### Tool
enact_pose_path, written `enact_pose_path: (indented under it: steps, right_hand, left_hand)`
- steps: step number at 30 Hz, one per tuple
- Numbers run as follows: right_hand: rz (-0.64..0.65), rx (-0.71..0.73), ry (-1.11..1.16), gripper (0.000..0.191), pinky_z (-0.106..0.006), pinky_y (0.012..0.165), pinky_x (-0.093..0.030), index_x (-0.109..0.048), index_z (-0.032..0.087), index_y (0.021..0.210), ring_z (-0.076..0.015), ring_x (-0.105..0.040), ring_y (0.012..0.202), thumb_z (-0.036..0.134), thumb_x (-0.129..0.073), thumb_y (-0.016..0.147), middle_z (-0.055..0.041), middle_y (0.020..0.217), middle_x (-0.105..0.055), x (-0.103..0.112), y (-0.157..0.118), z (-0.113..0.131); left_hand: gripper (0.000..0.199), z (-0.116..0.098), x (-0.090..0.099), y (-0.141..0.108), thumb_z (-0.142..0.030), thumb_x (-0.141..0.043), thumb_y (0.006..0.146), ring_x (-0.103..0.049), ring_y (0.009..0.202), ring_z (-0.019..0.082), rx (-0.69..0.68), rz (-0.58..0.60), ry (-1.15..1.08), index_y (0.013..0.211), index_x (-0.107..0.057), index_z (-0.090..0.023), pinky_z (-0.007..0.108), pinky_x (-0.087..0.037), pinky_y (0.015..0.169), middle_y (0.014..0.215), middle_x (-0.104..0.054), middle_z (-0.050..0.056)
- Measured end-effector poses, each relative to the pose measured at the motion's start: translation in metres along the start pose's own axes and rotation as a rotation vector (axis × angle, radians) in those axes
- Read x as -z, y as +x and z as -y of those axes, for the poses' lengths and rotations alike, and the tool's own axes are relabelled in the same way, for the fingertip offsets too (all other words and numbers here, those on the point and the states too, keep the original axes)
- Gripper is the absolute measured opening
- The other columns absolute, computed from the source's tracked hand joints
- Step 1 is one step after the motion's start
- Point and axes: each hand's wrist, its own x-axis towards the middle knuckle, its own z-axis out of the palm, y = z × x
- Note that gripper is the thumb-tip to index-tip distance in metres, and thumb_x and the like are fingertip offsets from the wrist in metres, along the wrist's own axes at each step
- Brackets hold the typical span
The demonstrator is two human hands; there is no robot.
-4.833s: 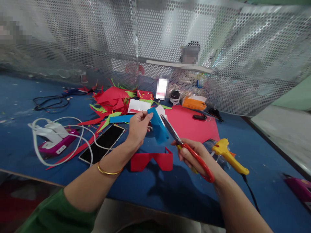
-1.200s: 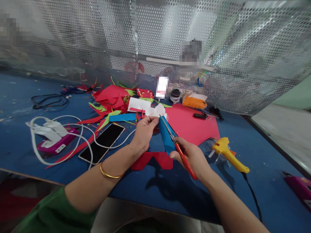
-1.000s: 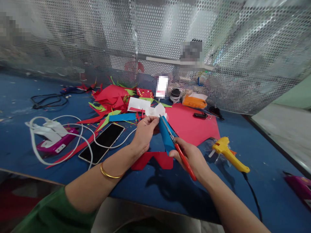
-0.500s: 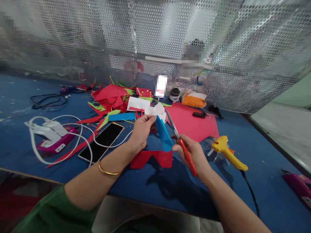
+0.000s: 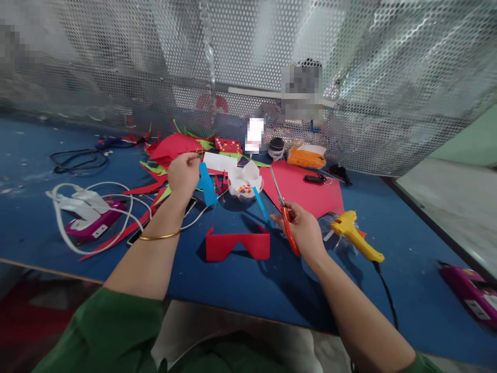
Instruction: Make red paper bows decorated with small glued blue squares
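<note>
My left hand (image 5: 184, 175) is pinched over the left side of the paper pile. A blue paper piece (image 5: 208, 185) hangs at its fingertips, slanting down. My right hand (image 5: 305, 230) grips red-handled scissors (image 5: 286, 220), their blades pointing up and away and looking closed. A narrow blue paper strip (image 5: 261, 205) also sticks up from the fingertips of that hand. Between and below both hands, a red paper glasses shape (image 5: 237, 244) stands on the blue table (image 5: 217, 282). A clear bowl (image 5: 248, 196) beyond it holds small coloured beads and white paper.
Red and green paper scraps (image 5: 174, 147) are heaped at back left. A phone (image 5: 190, 207) lies partly under my left arm, near white cables and a purple power strip (image 5: 97, 220). Red sheet (image 5: 310, 191) and yellow glue gun (image 5: 355, 235) lie right. Perforated mesh (image 5: 252, 62) stands behind.
My left hand has moved left and away with a blue piece, apart from the right hand. A narrow blue strip now shows at my right hand. The red glasses shape is uncovered.
</note>
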Motion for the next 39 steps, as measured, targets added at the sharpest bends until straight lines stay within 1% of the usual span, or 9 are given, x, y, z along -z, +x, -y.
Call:
enact_pose_path:
  steps: [3, 7, 8, 16, 22, 28, 30, 34, 39]
  right_hand:
    - [-0.011, -0.008, 0.017, 0.043, -0.027, 0.055, -0.04, -0.065, 0.024, 0.114, -0.0166, -0.06, 0.057, 0.05, -0.065, 0.08, -0.0016, 0.079, -0.071, 0.0, 0.0, 0.0]
    - [-0.065, 0.015, 0.034, 0.043, -0.027, 0.057, -0.04, -0.065, 0.024, 0.113, -0.0185, -0.062, 0.065, 0.05, -0.064, 0.08, -0.002, 0.08, -0.071, -0.001, 0.0, -0.002]
    - [-0.072, 0.021, 0.036, 0.043, -0.027, 0.058, -0.04, -0.065, 0.023, 0.113, -0.0189, -0.062, 0.067, 0.05, -0.065, 0.08, -0.0023, 0.08, -0.071, -0.001, 0.0, -0.002]
    - [-0.047, 0.045, 0.101, 0.041, -0.026, 0.056, -0.039, -0.065, 0.024, 0.115, -0.0175, -0.061, 0.061, 0.048, -0.063, 0.081, -0.0017, 0.077, -0.072, -0.009, 0.002, -0.004]
    - [-0.037, 0.069, 0.212, 0.037, -0.026, 0.054, -0.037, -0.068, 0.024, 0.107, -0.0164, -0.056, 0.057, 0.045, -0.069, 0.077, -0.0003, 0.072, -0.068, -0.013, 0.003, -0.009]
    - [-0.059, 0.055, 0.497, 0.05, -0.027, 0.049, -0.044, -0.064, 0.02, 0.107, -0.014, -0.055, 0.05, 0.056, -0.071, 0.073, 0.0027, 0.065, -0.064, -0.009, 0.002, -0.002]
    - [-0.057, 0.048, 0.592, 0.054, -0.028, 0.048, -0.047, -0.061, 0.018, 0.108, -0.0135, -0.057, 0.048, 0.062, -0.066, 0.077, -0.0001, 0.07, -0.068, -0.005, 0.0, 0.005]
    - [0.006, 0.008, 0.814, 0.055, -0.028, 0.048, -0.049, -0.061, 0.018, 0.103, -0.0142, -0.063, 0.05, 0.066, -0.061, 0.078, -0.0048, 0.077, -0.073, 0.003, -0.006, 0.016]
    - [0.101, -0.065, 0.913, 0.049, -0.026, 0.048, -0.047, -0.063, 0.017, 0.102, -0.0149, -0.063, 0.051, 0.049, -0.079, 0.067, 0.0026, 0.056, -0.066, 0.006, -0.008, 0.02]
  left_hand:
    - [0.016, -0.01, -0.004, -0.022, -0.016, -0.065, 0.078, -0.06, 0.108, 0.031, -0.276, -0.036, 0.211, 0.092, -0.07, -0.021, 0.038, -0.044, 0.092, 0.103, -0.07, 0.012]
    - [0.026, -0.025, -0.026, -0.067, -0.032, -0.071, 0.078, -0.059, 0.05, 0.02, 0.029, 0.687, 0.175, 0.055, -0.069, -0.021, 0.029, -0.041, 0.056, 0.049, -0.059, 0.004]
    - [0.029, -0.025, -0.033, -0.075, -0.036, -0.074, 0.075, -0.055, 0.042, 0.018, 0.082, 0.748, 0.164, 0.052, -0.068, -0.02, 0.028, -0.038, 0.049, 0.045, -0.058, 0.004]
    - [0.029, -0.007, -0.068, -0.091, -0.038, -0.078, 0.07, -0.049, 0.034, 0.009, 0.286, 0.801, 0.09, 0.057, -0.067, -0.015, 0.022, -0.026, 0.035, 0.068, -0.072, 0.007]
    - [0.021, -0.01, -0.081, -0.1, -0.027, -0.068, 0.079, -0.043, 0.037, 0.008, 0.215, 0.796, 0.101, 0.063, -0.065, -0.014, 0.022, -0.03, 0.04, 0.055, -0.061, 0.0]
    - [0.011, -0.03, -0.052, -0.109, -0.025, -0.065, 0.084, -0.061, 0.065, 0.014, -0.15, 0.764, 0.147, 0.081, -0.069, -0.016, 0.025, -0.042, 0.06, 0.084, -0.071, 0.005]
    - [0.017, -0.036, -0.036, -0.112, -0.021, -0.055, 0.092, -0.064, 0.077, 0.016, -0.541, 0.627, 0.314, 0.098, -0.07, -0.016, 0.028, -0.041, 0.063, 0.111, -0.072, 0.01]
    - [0.025, -0.038, -0.02, -0.118, -0.011, -0.045, 0.096, -0.065, 0.07, 0.018, -1.249, 0.302, 0.701, 0.095, -0.07, -0.011, 0.033, -0.039, 0.059, 0.105, -0.075, 0.013]
    - [0.028, -0.037, -0.025, -0.123, -0.006, -0.044, 0.095, -0.063, 0.066, 0.02, -1.514, 0.22, 0.766, 0.082, -0.069, -0.012, 0.036, -0.041, 0.062, 0.089, -0.075, 0.01]
